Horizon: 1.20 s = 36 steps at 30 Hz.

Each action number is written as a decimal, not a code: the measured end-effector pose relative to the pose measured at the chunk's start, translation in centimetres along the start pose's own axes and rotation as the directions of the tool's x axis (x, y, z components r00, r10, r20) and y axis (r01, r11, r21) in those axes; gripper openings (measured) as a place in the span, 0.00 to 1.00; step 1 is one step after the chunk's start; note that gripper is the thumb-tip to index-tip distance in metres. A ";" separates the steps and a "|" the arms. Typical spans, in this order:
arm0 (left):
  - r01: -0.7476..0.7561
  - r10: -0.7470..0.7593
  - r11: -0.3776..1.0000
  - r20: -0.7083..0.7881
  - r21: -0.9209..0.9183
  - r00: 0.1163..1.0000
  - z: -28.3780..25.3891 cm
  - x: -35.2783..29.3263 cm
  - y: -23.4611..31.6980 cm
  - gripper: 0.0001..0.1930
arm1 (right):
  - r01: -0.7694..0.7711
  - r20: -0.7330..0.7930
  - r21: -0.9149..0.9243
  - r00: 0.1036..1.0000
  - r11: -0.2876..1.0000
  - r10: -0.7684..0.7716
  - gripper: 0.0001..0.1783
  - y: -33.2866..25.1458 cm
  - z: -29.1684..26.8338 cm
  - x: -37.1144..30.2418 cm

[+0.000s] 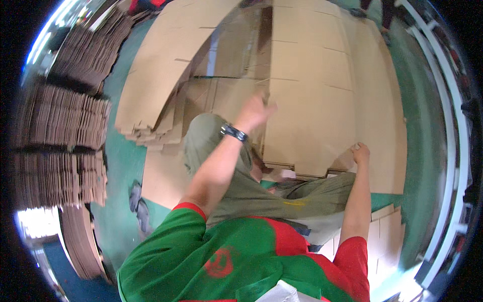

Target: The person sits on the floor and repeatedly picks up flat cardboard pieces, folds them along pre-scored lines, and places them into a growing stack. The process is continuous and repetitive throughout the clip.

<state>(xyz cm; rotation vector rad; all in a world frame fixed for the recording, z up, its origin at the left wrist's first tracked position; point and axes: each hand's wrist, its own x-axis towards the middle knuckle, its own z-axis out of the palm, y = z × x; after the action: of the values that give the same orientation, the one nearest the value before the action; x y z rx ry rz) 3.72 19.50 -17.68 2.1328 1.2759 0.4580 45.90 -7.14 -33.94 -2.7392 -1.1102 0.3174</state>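
A large flattened cardboard box [309,116], brown with cut slots, lies before me on the right. My left hand [255,111], with a dark watch on its wrist, is over the left edge of this cardboard. Motion smears its fingers, so their grip is unclear. On the right, my right hand [360,152] is closed, with fingertips pinched together just above the cardboard's near part. What it holds, if anything, is too small to make out. Another stack of flat cardboard [173,60] lies at the left, its upper sheet curving up beside a darker gap.
Tall bundles of folded cardboard [65,118] stand along the left. Dark shoes [140,206] lie on the green floor [118,173]. A pale metal rail [443,116] runs down the right side. Another person's legs [386,17] show at the far right. My bent knees are close to the cardboard.
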 end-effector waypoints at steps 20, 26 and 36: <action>-0.040 -0.860 0.005 -0.025 -0.999 0.510 -18.9 -7.4 -28.9 0.09 | 0.156 -0.086 0.291 0.987 0.944 -0.136 0.25 -9.4 -4.7 -4.4; -0.153 -0.513 -0.057 -0.102 -0.987 0.852 -17.9 -6.8 -12.2 0.07 | -0.087 0.239 0.911 0.908 0.403 -0.343 0.29 -27.8 -9.1 -9.9; 0.206 -0.222 -0.132 0.231 -0.970 0.947 4.0 -7.7 15.2 0.10 | -0.167 0.231 0.961 0.921 0.219 -0.314 0.30 -27.4 -19.1 -7.8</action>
<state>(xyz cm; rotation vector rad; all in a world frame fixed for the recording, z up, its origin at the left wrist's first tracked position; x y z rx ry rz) 12.57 6.07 -10.69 0.4880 0.6878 0.9013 27.16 5.42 -8.05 -1.4164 -0.6486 1.1398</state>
